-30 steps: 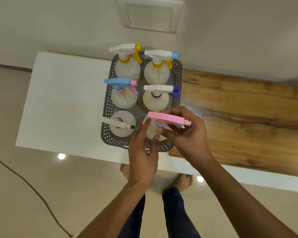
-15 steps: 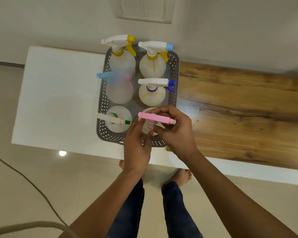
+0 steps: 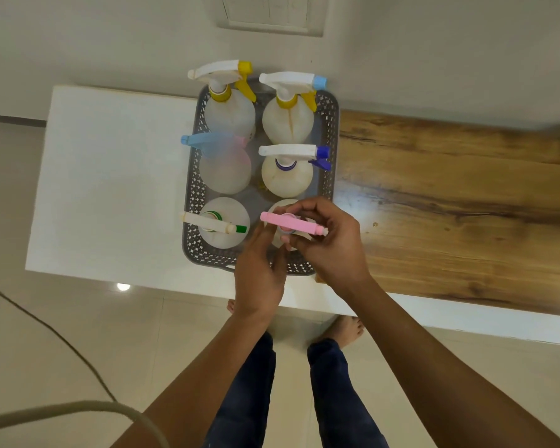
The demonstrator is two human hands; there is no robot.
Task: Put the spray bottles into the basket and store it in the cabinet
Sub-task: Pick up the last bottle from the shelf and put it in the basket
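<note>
A grey basket point(image 3: 332, 150) with pierced walls stands on the table point(image 3: 110, 189), straddling the line where the white part of the top meets the wood-grain part point(image 3: 450, 205), and its far end is near the wall. Six spray bottles stand upright in it in two columns of three. At the far end are a bottle with a white and yellow trigger head point(image 3: 230, 108) on the left and one with a white head and light blue nozzle point(image 3: 288, 114) on the right. In the middle row the left bottle has a light blue head point(image 3: 223, 166) (it looks blurred, so its details are hard to make out) and the right one a white head with a dark blue nozzle point(image 3: 286, 176). In the near row the left bottle has a cream head tipped with green point(image 3: 223, 224), and the right one is the bottle with the pink head point(image 3: 288, 223), which sits in the near right corner of the basket. The right hand point(image 3: 333, 244) is closed around that pink head, thumb and fingers pinching it from both sides, with the nozzle poking out toward the right. The left hand point(image 3: 259, 273) is just beside it with fingers loosely extended, its fingertips touching the near side of the same bottle rather than clasping it. Below the table edge, the person's bare feet point(image 3: 346, 328) stand on the pale tiled floor point(image 3: 46, 367), and a cable point(image 3: 62, 412) curves across the floor at lower left.
</note>
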